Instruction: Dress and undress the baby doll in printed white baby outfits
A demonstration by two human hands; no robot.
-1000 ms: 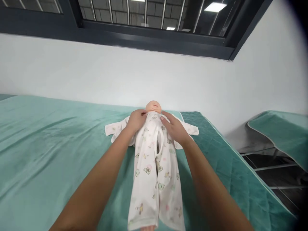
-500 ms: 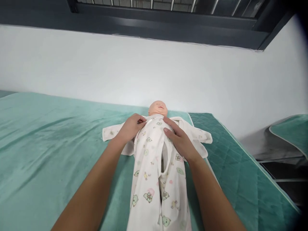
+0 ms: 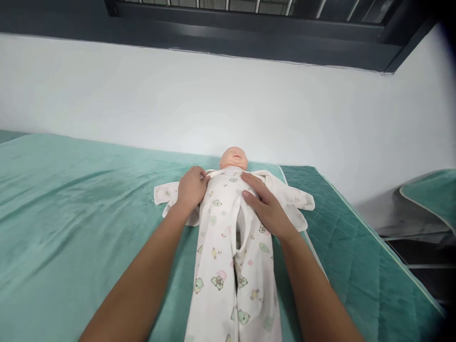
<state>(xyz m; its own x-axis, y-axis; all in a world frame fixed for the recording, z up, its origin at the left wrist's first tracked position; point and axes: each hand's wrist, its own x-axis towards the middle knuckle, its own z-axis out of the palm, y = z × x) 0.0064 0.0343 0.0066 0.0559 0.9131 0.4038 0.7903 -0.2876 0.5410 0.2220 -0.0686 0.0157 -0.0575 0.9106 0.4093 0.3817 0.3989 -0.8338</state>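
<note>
A baby doll (image 3: 234,157) lies on its back, its head near the wall. White printed baby trousers (image 3: 217,237) with a split crotch lie over its front, up to the chest. Spread out under and beside it is a white long-sleeved baby jacket (image 3: 297,199), one sleeve to each side. My left hand (image 3: 193,186) is at the doll's left-side chest edge in the picture, its fingers curled and closed at the jacket's edge; the fingertips are partly hidden. My right hand (image 3: 265,204) rests flat on the trousers' upper right, fingers stretched out and thumb apart.
Under the doll is a light green sheet (image 3: 89,228), beside a darker quilted green pad (image 3: 356,247) on the right. A white wall (image 3: 178,104) rises behind, below a dark window frame (image 3: 249,38) with bars. Another green-covered surface (image 3: 432,194) stands at far right.
My left hand has shifted left, off the trousers' top edge towards the jacket, and the left side of the jacket has moved slightly. My right hand stays in place on the trousers.
</note>
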